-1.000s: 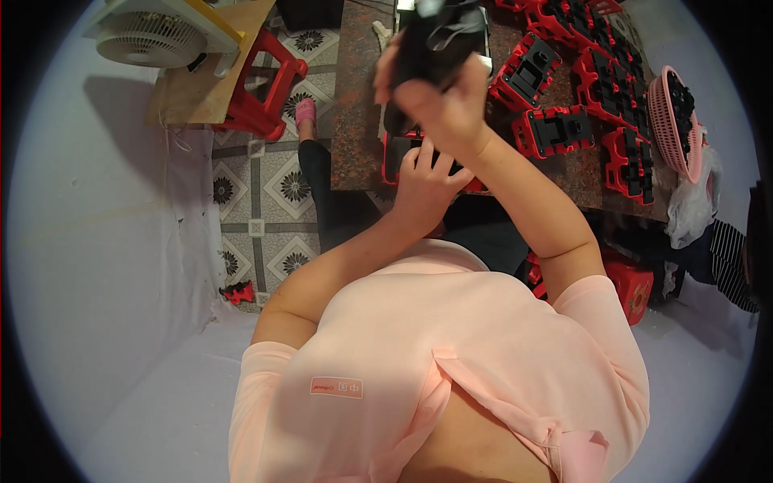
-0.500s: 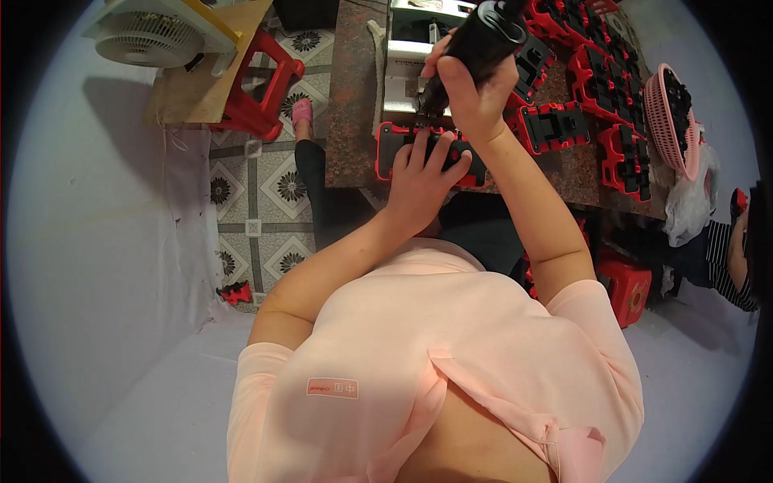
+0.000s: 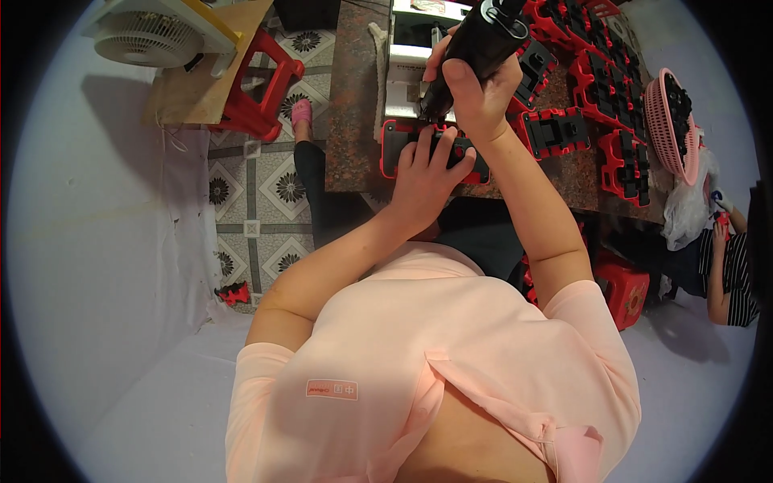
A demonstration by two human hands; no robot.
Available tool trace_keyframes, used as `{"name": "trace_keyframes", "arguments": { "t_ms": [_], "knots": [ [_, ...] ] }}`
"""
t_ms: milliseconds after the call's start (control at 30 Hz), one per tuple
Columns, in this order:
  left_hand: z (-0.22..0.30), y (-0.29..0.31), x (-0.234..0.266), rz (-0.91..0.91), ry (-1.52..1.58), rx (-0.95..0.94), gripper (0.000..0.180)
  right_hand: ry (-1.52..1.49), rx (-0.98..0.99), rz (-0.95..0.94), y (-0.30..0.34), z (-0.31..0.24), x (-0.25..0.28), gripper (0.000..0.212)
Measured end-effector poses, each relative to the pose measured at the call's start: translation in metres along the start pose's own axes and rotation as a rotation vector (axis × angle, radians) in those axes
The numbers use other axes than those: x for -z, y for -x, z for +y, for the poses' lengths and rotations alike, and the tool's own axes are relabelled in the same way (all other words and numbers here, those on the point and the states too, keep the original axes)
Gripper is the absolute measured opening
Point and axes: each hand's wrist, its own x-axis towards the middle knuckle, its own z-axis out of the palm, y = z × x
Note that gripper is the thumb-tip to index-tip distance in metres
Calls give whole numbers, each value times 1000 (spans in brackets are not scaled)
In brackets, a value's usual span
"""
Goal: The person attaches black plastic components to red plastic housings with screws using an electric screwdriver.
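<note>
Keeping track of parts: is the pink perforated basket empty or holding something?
Holding something: black pieces show inside the pink perforated basket; cannot tell how full.

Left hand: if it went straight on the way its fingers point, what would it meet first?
Probably the black handheld tool gripped by the right hand, just beyond the left hand; its height over the red-and-black part is unclear.

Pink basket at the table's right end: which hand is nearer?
Right. The right hand, gripping the black tool, is left of the pink basket, red-and-black pieces between. The left hand, on the red-and-black case at the table's near edge, is farther left.
</note>
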Motion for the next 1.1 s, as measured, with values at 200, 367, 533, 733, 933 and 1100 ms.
{"name": "trace_keyframes", "arguments": {
  "t_ms": [200, 367, 533, 733, 933, 1100],
  "knots": [
    [-3, -14, -8, 24, -43, 7, 53, -26, 27, -25, -10, 14, 4, 44],
    [-7, -20, -20, 62, -59, 19, 44, 33, 14, -108, -4, 8, 10, 40],
    [-4, -21, -19, 39, -78, 37, 36, -37, 52, 67, 1, -1, 3, 34],
    [-4, -20, -23, 60, -19, 19, 41, -60, -129, -116, -15, -5, 4, 42],
    [-2, -24, -8, -35, -27, 44, 52, -112, -17, -105, -34, -15, 0, 30],
    [-5, -29, -11, -56, -30, 8, 52, 23, -141, 27, -19, 6, 3, 41]
  ]
}}
